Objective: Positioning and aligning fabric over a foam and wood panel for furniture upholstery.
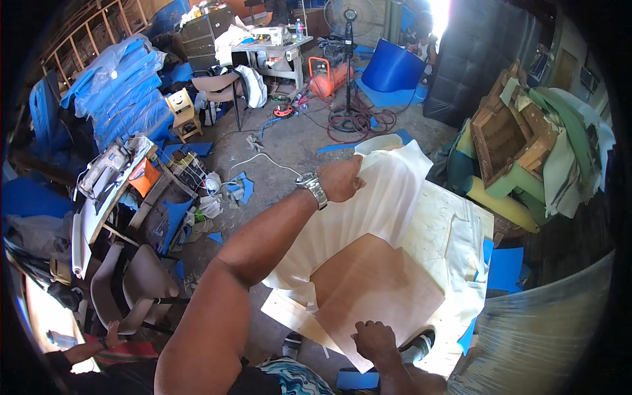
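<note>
My left hand (340, 182) is stretched forward, a metal-banded watch (311, 189) on its wrist. Its fingers close on the upper part of a thin white cloth (388, 191), which hangs in folds below it. The cloth covers the far side of a flat brown sheet (382, 283). That sheet lies on a pale wooden tabletop (438, 217), one corner reaching past the near edge. Over the sheet's near part, my right hand (375, 340) is curled with knuckles up; its fingertips are hidden, so what they grip, if anything, does not show.
Another person's hand (113, 336) appears at lower left, beside a grey chair (148, 280). A sewing machine (108, 168) stands left. Ahead are a stand fan (349, 66), an orange compressor (329, 79) and hoses (359, 125). Foam and wooden frames (510, 138) pile up right.
</note>
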